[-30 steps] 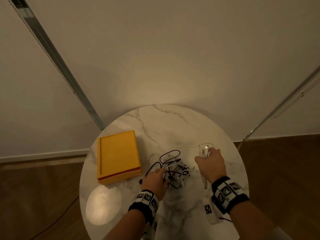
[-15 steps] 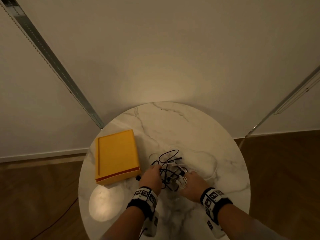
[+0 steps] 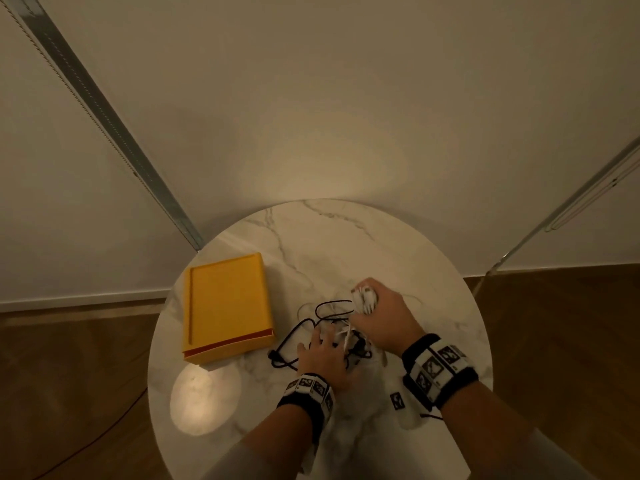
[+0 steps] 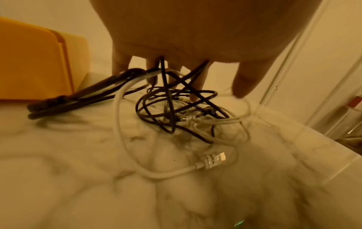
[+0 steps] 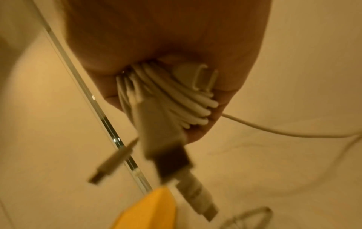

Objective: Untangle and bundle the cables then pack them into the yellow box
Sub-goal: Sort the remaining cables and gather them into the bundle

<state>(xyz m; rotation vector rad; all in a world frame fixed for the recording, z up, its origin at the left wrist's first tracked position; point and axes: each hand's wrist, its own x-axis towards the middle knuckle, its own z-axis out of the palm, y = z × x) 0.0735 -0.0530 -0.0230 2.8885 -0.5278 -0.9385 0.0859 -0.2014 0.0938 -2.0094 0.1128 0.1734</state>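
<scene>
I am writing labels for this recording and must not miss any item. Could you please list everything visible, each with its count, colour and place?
yellow box: one, yellow with a red band at its near edge, closed, on the left part of the table.
black cables: count unclear, black, tangled at the table's middle, right of the box.
white cables: count unclear, white, mixed into the same tangle; one plug lies on the marble.
white cable bundle: one, white, coiled inside the right hand.
table: one, round, white marble, against the wall.
floor: brown wood.
left hand: on the tangle, cables between its fingers.
right hand: grips the bundle.
</scene>
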